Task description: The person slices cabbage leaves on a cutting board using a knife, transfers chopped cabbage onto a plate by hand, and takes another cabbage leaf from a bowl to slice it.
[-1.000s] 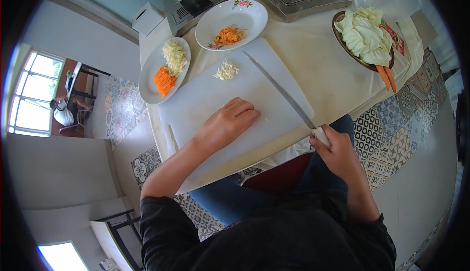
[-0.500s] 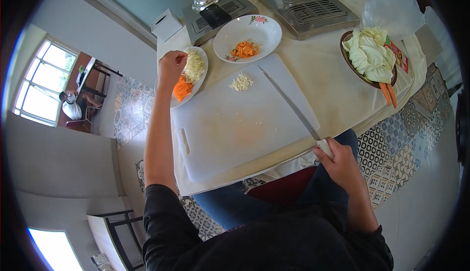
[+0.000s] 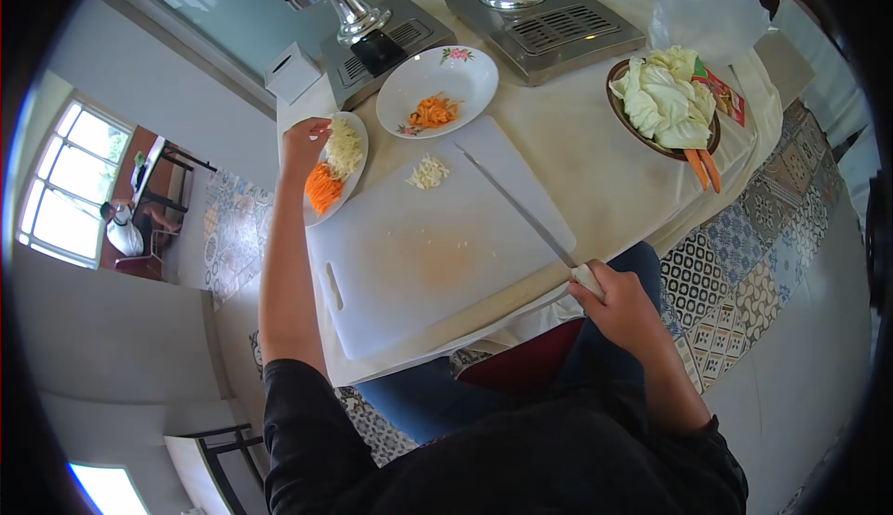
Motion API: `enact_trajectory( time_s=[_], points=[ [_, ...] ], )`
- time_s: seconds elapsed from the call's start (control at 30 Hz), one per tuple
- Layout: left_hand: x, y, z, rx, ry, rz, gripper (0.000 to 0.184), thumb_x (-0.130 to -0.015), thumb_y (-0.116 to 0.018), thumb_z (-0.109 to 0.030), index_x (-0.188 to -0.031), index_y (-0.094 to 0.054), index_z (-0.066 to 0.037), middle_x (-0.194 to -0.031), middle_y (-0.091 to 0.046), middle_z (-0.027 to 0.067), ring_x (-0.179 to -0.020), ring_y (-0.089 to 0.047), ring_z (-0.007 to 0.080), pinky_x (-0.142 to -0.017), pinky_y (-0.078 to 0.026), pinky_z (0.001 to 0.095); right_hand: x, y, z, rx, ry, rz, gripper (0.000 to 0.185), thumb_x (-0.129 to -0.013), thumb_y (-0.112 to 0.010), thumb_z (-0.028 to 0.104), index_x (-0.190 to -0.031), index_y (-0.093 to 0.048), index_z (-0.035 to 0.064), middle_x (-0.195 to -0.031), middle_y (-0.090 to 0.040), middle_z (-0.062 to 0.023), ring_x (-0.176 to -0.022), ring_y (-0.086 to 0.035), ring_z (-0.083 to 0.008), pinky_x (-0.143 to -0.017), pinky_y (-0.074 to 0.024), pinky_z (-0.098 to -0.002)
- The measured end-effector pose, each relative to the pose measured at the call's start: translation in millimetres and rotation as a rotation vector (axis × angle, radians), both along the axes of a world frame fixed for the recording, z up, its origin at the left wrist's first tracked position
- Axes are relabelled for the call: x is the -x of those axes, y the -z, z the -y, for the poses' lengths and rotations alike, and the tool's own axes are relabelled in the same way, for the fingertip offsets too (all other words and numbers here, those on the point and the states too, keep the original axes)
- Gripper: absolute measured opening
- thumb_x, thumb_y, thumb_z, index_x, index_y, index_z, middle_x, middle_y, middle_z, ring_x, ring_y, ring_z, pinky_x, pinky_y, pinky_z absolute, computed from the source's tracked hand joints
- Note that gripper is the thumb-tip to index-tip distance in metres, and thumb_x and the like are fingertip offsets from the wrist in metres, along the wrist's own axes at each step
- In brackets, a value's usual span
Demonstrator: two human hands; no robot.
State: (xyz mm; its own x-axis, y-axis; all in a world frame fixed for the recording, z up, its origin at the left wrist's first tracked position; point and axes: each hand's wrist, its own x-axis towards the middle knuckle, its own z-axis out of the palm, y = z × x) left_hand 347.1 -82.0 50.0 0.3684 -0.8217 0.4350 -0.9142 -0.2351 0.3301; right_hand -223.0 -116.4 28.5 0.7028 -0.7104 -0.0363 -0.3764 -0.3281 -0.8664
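My right hand [image 3: 621, 306] is wrapped around the pale handle of a long kitchen knife [image 3: 521, 208], its blade slanting over the right part of the white cutting board [image 3: 391, 301]. At the far left, my left hand [image 3: 305, 146] is at the edge of a white oval plate [image 3: 356, 173], fingers curled together by the shredded cabbage [image 3: 343, 147]. Whatever those fingers hold is too small to make out. Shredded carrot [image 3: 323, 189] lies on the same plate, nearer me. A small pile of chopped pale pieces, perhaps garlic [image 3: 428, 173], sits on the board's far part.
Behind the board stands a flowered bowl [image 3: 474, 78] with orange shreds [image 3: 433, 111]. Two metal stands [image 3: 558, 36] are at the back. To the right are a basket of cabbage leaves [image 3: 665, 101], carrots [image 3: 703, 171] and a plastic bag [image 3: 712, 3]. A person [image 3: 124, 231] sits far left.
The view has shifted, so the table things appear farther left. My left hand has lowered slightly beside the shredded cabbage. My right hand keeps its hold on the knife.
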Motion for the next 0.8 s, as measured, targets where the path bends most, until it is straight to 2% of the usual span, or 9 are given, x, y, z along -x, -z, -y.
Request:
enact_trajectory(
  time_s=[0.1,0.2,0.27,0.37,0.43,0.53,0.63,0.73,0.8],
  points=[
    [8,-6,-1,0.003,-0.134,0.034,0.023,-0.082,-0.073,-0.009,-0.104,-0.078,-0.009,-0.083,-0.075,0.0070,-0.074,-0.070,0.0175,-0.073,-0.056,0.0312,-1,1,0,0.000,-0.013,-0.045,0.035,-0.098,-0.065,0.031,-0.097,-0.056,-0.0025,-0.075,-0.062,-0.0276,-0.077,-0.061,-0.0496,-0.065,-0.0467,-0.0512],
    [18,-15,-2,0.022,-0.142,0.060,0.025,-0.081,-0.076,-0.012,-0.106,-0.077,-0.012,-0.070,-0.064,0.0035,-0.064,-0.061,0.0149,-0.064,-0.051,0.0324,2,3,-2,-0.005,-0.014,-0.023,0.035,-0.098,-0.064,0.032,-0.097,-0.055,-0.0020,-0.075,-0.063,-0.0274,-0.077,-0.061,-0.0502,-0.066,-0.0467,-0.0527],
    [28,-19,-1,0.010,-0.185,0.016,0.020,-0.087,-0.075,-0.016,-0.106,-0.076,-0.010,-0.068,-0.063,0.0034,-0.063,-0.059,0.0135,-0.062,-0.050,0.0316,3,5,-2,-0.012,-0.006,-0.020,0.035,-0.099,-0.063,0.032,-0.097,-0.054,-0.0018,-0.076,-0.064,-0.0274,-0.077,-0.061,-0.0505,-0.067,-0.0468,-0.0537],
    [47,-21,4,0.073,-0.193,-0.051,0.017,-0.090,-0.074,-0.017,-0.104,-0.076,-0.008,-0.069,-0.064,0.0018,-0.063,-0.058,0.0105,-0.063,-0.048,0.0293,10,10,-3,-0.029,-0.011,0.026,0.036,-0.099,-0.062,0.034,-0.098,-0.054,-0.0020,-0.077,-0.064,-0.0279,-0.078,-0.062,-0.0505,-0.068,-0.0470,-0.0544],
    [60,-21,17,0.132,-0.108,-0.075,0.015,-0.090,-0.075,-0.018,-0.095,-0.074,-0.004,-0.071,-0.067,0.0033,-0.065,-0.061,0.0110,-0.065,-0.049,0.0286,16,9,-2,-0.059,-0.007,0.010,0.037,-0.100,-0.061,0.034,-0.098,-0.055,-0.0028,-0.079,-0.064,-0.0294,-0.081,-0.062,-0.0507,-0.071,-0.0473,-0.0543],
    [143,-59,32,0.165,0.038,-0.050,0.015,-0.086,-0.079,-0.012,-0.083,-0.070,0.000,-0.069,-0.067,0.0058,-0.063,-0.061,0.0138,-0.064,-0.050,0.0302,23,9,-1,-0.091,0.001,0.007,0.038,-0.100,-0.061,0.034,-0.098,-0.055,-0.0033,-0.080,-0.064,-0.0302,-0.082,-0.062,-0.0511,-0.073,-0.0474,-0.0543],
    [210,-89,53,0.168,0.251,0.018,0.018,-0.083,-0.081,-0.013,-0.079,-0.069,0.001,-0.070,-0.067,0.0076,-0.064,-0.061,0.0153,-0.065,-0.050,0.0302,27,13,0,-0.107,0.006,0.008,0.038,-0.100,-0.060,0.034,-0.099,-0.056,-0.0036,-0.082,-0.065,-0.0305,-0.084,-0.062,-0.0513,-0.074,-0.0475,-0.0540],
    [256,-111,70,0.122,0.261,0.036,0.019,-0.080,-0.083,-0.012,-0.078,-0.069,0.001,-0.073,-0.067,0.0094,-0.065,-0.061,0.0171,-0.066,-0.049,0.0304,32,14,-4,-0.135,0.020,0.041,0.039,-0.100,-0.060,0.035,-0.102,-0.058,-0.0039,-0.083,-0.065,-0.0300,-0.084,-0.062,-0.0511,-0.075,-0.0481,-0.0534],
    [275,-119,80,-0.030,0.103,-0.019,0.015,-0.084,-0.079,-0.011,-0.082,-0.070,0.001,-0.076,-0.068,0.0092,-0.069,-0.062,0.0161,-0.069,-0.050,0.0308,38,15,-6,-0.136,0.055,0.083,0.039,-0.100,-0.060,0.035,-0.104,-0.059,-0.0041,-0.084,-0.066,-0.0297,-0.085,-0.063,-0.0507,-0.076,-0.0486,-0.0527]
  ],
)
